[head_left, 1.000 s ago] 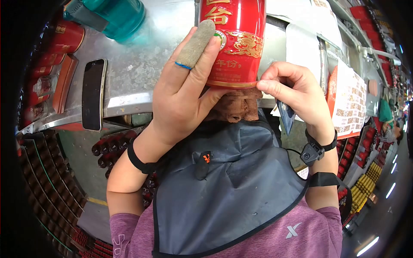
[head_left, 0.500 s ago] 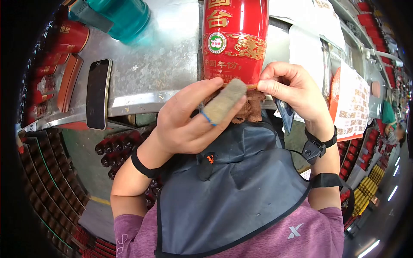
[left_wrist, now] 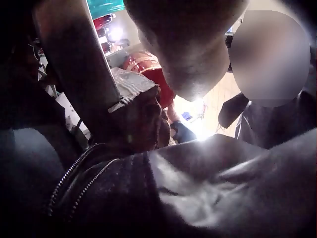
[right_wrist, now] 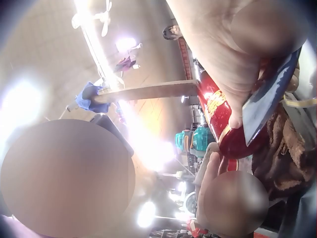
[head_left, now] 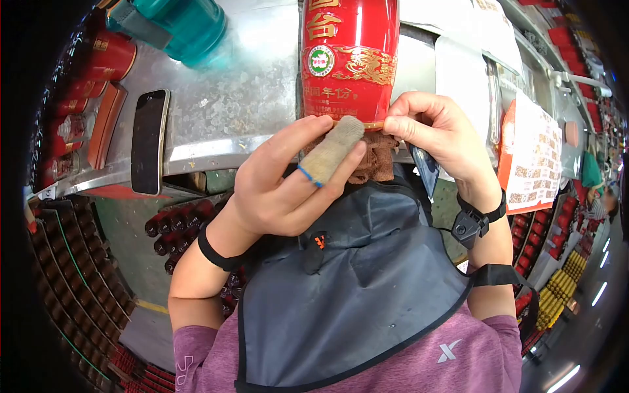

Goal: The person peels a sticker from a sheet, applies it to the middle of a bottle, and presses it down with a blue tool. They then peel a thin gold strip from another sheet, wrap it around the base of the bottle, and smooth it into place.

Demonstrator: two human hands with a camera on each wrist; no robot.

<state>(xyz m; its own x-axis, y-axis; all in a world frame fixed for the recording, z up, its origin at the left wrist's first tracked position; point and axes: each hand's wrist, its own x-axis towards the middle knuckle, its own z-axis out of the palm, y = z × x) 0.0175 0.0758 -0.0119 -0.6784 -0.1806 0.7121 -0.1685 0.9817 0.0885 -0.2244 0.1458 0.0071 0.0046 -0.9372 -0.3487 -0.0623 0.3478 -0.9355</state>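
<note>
A red bottle with gold lettering (head_left: 350, 62) lies with its base toward the person, over a brown cloth (head_left: 375, 160). At the base's left side are the extended fingers of my left hand (head_left: 288, 180), one in a beige cloth finger cover (head_left: 334, 152); its thumb is hidden. My right hand (head_left: 449, 134) has thumb and forefinger at the gold rim's right side, and its curled fingers hold a pointed metal blade (head_left: 426, 171). In the right wrist view the blade (right_wrist: 270, 99) slants beside the bottle (right_wrist: 213, 101), above the cloth (right_wrist: 285, 158).
A phone (head_left: 149, 141) lies at the left of the metal table (head_left: 242, 85), with a teal container (head_left: 180, 29) behind it. Red containers (head_left: 118, 60) stand far left. At right is a printed sheet (head_left: 534, 154). Dark red bottles (head_left: 177, 226) sit below the table.
My left hand has come off the bottle's upper side and moved down to its base. The bottle has turned, so its round green-and-white label shows more fully. My right hand remains at the rim.
</note>
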